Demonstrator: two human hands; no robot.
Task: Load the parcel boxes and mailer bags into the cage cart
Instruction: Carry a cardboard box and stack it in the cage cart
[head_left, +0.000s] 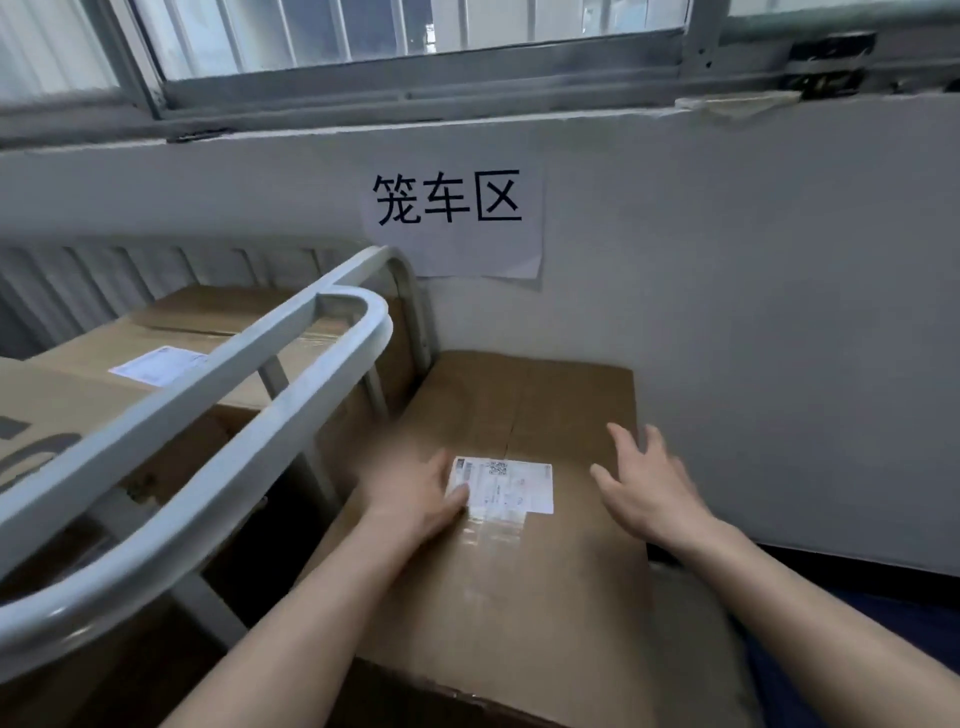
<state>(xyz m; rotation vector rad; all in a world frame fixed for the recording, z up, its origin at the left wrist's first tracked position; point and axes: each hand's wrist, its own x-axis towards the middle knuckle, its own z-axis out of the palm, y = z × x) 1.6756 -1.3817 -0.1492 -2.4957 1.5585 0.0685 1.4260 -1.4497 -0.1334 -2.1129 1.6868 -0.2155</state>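
A large brown parcel box (498, 582) with a white shipping label (511, 483) lies flat against the wall, just right of the cage cart (218, 415). My left hand (415, 493) rests flat on the box top at the label's left edge, blurred by motion. My right hand (649, 488) hovers with fingers spread over the box's right edge, holding nothing. Inside the cart sit two cardboard boxes: one labelled box (208, 338) at the back and a larger one (67, 415) at the front left.
The cart's grey tubular rail (291, 358) runs diagonally between me and its load. A white wall with a paper sign (452, 208) stands behind, under a window. Something pale (691, 623) and something dark blue (883, 639) lie right of the box.
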